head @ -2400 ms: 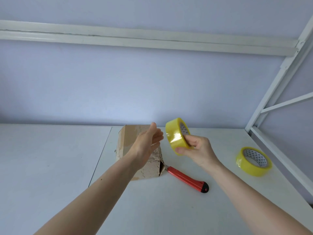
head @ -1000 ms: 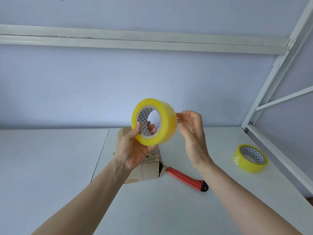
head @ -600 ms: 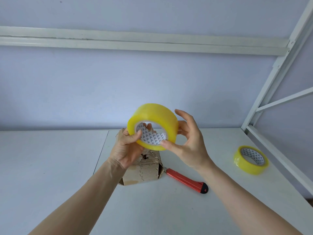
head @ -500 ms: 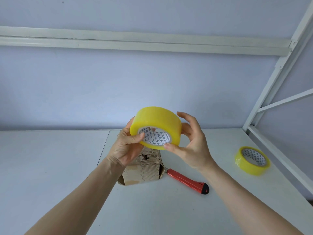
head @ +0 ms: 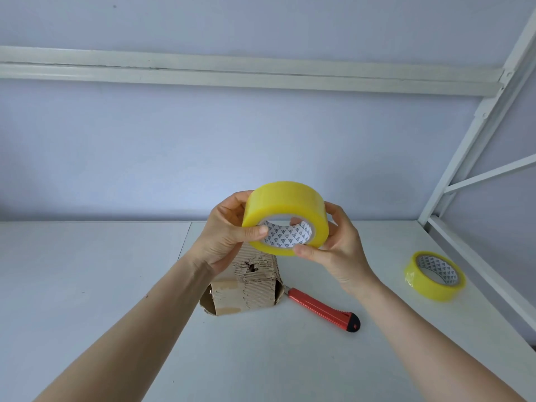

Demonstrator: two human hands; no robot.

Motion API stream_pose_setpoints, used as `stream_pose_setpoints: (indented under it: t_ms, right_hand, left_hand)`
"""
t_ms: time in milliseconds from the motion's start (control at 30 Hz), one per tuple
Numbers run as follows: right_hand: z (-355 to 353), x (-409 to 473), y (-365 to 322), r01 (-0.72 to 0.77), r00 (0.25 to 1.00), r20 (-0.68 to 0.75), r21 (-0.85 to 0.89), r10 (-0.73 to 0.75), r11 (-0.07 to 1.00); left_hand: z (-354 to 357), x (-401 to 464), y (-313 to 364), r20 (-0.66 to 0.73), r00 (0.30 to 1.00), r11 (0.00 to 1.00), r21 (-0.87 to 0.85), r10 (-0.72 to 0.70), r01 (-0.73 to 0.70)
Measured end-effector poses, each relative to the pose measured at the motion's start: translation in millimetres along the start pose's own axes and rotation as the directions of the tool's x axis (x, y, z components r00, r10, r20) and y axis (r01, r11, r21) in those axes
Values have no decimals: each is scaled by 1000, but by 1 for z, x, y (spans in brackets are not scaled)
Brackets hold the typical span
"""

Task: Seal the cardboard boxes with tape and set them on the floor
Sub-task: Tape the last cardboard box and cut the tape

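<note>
- Gripping the tape roll (head: 285, 217) with both the left hand (head: 224, 236) and right hand (head: 338, 245), fingers curled round its rim, probably hunting for the loose end.
- Leaving the box (head: 246, 281) unsealed on the bench (head: 87, 285), beside the knife (head: 322, 309).

From my feed, the held tape roll (head: 285, 211) and left hand (head: 224, 236) hide the cardboard box (head: 246, 285) top, and both elbows run off the bottom edge.

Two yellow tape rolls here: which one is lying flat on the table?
The thinner roll at far right lies on the table; the wide roll is held up by both hands.
</note>
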State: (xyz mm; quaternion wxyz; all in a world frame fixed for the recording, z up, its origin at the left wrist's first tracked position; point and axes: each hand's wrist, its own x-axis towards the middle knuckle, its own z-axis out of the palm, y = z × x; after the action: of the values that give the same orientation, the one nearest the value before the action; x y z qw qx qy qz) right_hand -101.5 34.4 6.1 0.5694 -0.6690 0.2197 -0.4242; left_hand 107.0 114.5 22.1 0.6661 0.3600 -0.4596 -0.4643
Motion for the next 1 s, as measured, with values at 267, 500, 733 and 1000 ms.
stream_pose_setpoints:
  t_ms: [267,500,733,1000]
  right_hand:
    - [7,4,2,-268,963,55,241,263,933]
    - [16,3,-5,-449,884,117,481,453,753]
    - [29,5,-18,-481,834,108,624,541,616]
    - [35,3,-21,-490,809,106,665,578,564]
  left_hand:
    - [10,-5,9,-25,980,965,-183,-197,189]
    - [25,-2,9,-202,910,862,-444,-362,244]
    - [31,-4,3,-221,946,887,-446,-237,119]
    - [33,-9,-3,-191,969,925,-374,-155,74]
